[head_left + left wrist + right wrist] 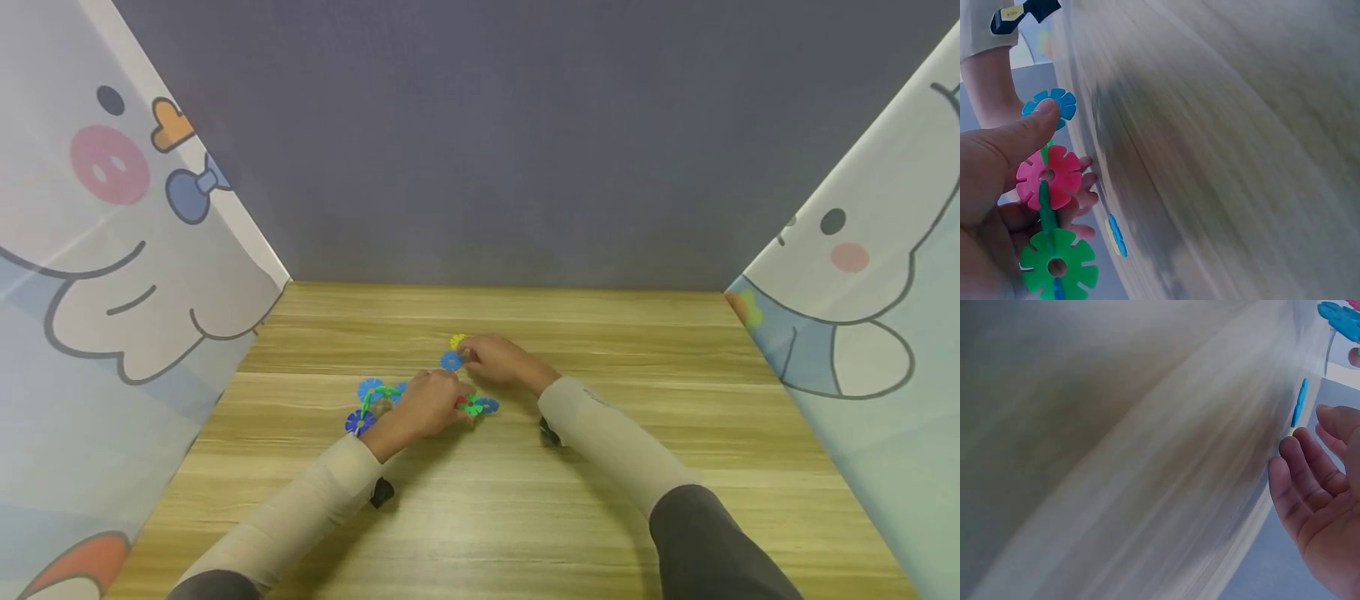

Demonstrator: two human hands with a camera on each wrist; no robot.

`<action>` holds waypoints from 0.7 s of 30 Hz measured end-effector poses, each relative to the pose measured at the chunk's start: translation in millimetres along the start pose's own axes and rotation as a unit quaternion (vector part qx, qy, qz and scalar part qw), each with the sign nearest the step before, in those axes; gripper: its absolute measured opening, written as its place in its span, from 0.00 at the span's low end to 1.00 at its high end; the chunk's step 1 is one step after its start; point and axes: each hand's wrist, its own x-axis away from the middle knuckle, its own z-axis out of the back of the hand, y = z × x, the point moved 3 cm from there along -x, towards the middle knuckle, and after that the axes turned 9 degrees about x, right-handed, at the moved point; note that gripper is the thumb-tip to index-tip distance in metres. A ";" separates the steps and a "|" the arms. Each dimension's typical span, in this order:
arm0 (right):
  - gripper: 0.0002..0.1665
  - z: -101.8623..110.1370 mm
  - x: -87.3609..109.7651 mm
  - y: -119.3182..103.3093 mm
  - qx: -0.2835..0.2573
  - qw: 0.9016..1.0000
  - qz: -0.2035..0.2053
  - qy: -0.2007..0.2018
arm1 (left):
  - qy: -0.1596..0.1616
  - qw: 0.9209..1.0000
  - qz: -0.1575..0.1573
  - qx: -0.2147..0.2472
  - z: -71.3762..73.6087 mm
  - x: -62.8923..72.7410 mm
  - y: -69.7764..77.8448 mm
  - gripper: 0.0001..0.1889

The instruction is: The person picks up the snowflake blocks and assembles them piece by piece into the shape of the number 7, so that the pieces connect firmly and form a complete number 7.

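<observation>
My left hand [429, 403] holds a chain of slotted plastic flower discs, its thumb lying over a light blue disc [1067, 107] at one end. A pink disc [1063, 164] and a green disc [1079, 275] follow along that chain in the left wrist view. Farther left, the chain bends down to a dark blue disc [360, 422]. My right hand [498, 360] reaches over the table, thumb apart from loosely bent fingers, with nothing between them. Close by its fingertips lie a loose blue disc [451, 361] and a yellow disc [457, 341].
The wood-grain table [615, 500] ends at a grey panel [510, 150] behind. White panels with cartoon animals stand on the left [180, 275] and right [885, 283]. Black wrist devices show under both sleeves.
</observation>
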 end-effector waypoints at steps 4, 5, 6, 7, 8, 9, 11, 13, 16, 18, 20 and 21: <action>0.20 -5.6 -11.0 0.2 0.007 1.000 -0.011 -0.007 | -0.003 1.000 0.001 -0.001 0.4 -0.3 -1.5 0.23; 0.21 -7.0 -13.5 0.0 0.010 1.000 -0.011 -0.010 | -0.005 1.000 0.002 0.000 0.5 -0.4 -1.9 0.23; 0.22 -8.1 -15.6 -0.2 0.012 1.000 -0.012 -0.013 | -0.006 1.000 0.003 0.001 0.7 -0.3 -2.3 0.23; 0.22 -9.4 -17.0 -0.1 0.016 1.000 -0.013 -0.017 | -0.008 1.000 0.004 0.002 0.5 -0.4 -2.4 0.24; 0.23 -10.3 -18.3 -0.3 0.019 1.000 -0.013 -0.021 | -0.010 1.000 0.006 0.003 0.3 -0.5 -2.6 0.24; 0.23 -10.9 -19.5 -0.5 0.021 0.999 -0.013 -0.024 | -0.011 1.000 0.008 0.004 0.0 -0.7 -2.9 0.24; 0.24 -11.5 -22.1 -0.9 0.026 0.999 -0.015 -0.028 | -0.014 1.000 0.013 0.009 0.0 -0.7 -3.6 0.25; 0.25 -11.8 -23.9 -1.2 0.030 0.999 -0.019 -0.035 | -0.016 1.000 0.018 0.012 0.1 -1.0 -4.3 0.25; 0.25 -11.3 -26.0 -2.3 0.039 0.998 -0.022 -0.039 | -0.017 0.999 0.023 0.015 0.0 -1.6 -5.3 0.26; 0.25 -11.3 -26.5 -2.9 0.042 0.998 -0.024 -0.044 | -0.018 0.999 0.022 0.013 -0.4 -2.2 -5.6 0.26; 0.25 -11.7 -26.9 -3.4 0.045 0.998 -0.026 -0.046 | -0.016 1.000 0.021 0.014 -1.2 -2.3 -6.2 0.26; 0.25 -12.4 -27.0 -3.3 0.045 0.998 -0.027 -0.047 | -0.015 1.000 0.020 0.014 -1.8 -2.4 -6.4 0.26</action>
